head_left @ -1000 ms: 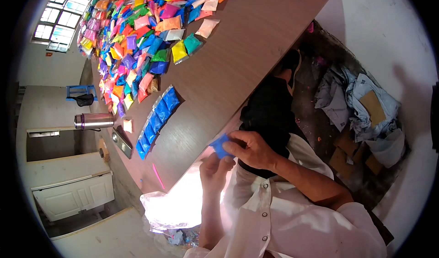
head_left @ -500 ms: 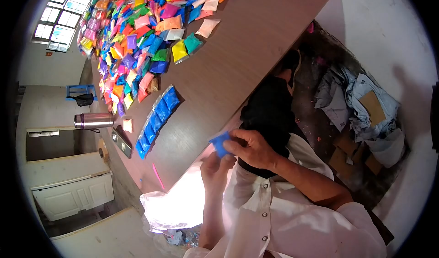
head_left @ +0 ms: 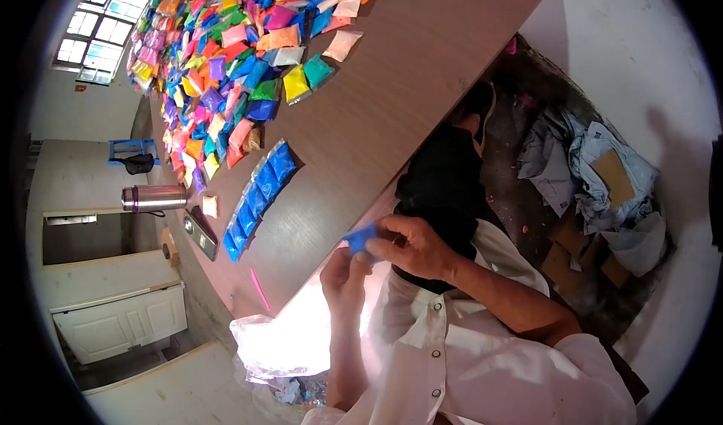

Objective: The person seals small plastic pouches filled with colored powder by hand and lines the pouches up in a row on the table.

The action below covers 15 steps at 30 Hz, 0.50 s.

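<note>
Between my two hands, just off the table's near edge, is a small blue packet (head_left: 360, 237). My right hand (head_left: 410, 246) pinches it from the right with thumb and fingers. From below, my left hand (head_left: 345, 276) grips its lower side. Part of the packet is covered by the fingers. On the table, a row of several blue packets (head_left: 260, 191) lies side by side, overlapping, beyond my hands. A pink stick-like tool (head_left: 260, 289) rests near the table's corner.
A large heap of colourful packets (head_left: 226, 63) covers the far part of the brown table (head_left: 392, 86). A steel thermos (head_left: 154, 198), a phone-like dark object (head_left: 199, 235) and a small pale packet (head_left: 210, 207) sit at the left edge. Grey bags (head_left: 550, 158) and cardboard lie on the floor.
Both hands have shifted slightly left with the blue packet, and the packet's angle has changed a little. The things on the table have not moved.
</note>
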Available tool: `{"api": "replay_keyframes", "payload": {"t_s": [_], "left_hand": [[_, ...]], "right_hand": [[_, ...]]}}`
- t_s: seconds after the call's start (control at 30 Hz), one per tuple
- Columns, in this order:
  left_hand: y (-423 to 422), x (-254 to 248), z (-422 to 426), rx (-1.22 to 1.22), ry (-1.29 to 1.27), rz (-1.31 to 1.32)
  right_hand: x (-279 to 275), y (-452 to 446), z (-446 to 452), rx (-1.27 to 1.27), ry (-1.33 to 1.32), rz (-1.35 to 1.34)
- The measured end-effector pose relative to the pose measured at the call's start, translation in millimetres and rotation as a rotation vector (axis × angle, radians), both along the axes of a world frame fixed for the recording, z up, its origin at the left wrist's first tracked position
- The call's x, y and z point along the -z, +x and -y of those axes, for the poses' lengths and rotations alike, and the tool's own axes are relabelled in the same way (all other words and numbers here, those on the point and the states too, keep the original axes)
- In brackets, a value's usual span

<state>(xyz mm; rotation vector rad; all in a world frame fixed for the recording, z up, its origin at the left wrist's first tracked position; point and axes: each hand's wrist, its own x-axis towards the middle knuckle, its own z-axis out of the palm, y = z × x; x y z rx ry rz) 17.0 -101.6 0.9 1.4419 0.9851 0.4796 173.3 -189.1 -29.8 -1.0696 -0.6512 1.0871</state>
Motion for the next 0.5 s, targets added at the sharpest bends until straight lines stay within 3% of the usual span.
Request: {"api": "replay_keyframes", "payload": {"t_s": [0.1,0.27,0.5], "left_hand": [[-3.5,1.7,-0.7,0.029,0.032,-0.020],[-1.8,0.9,-0.4,0.064,-0.025,0.038],[-3.9,0.9,-0.9,-0.003,-0.009,0.025]], "right_hand": [[-0.7,1.2,0.3,0.003,0.000,0.057],[6.9,-4.2,-1.2,0.064,-0.005,-0.118],[-2.7,0.7,1.6,0.004,-0.003,-0.029]]}}
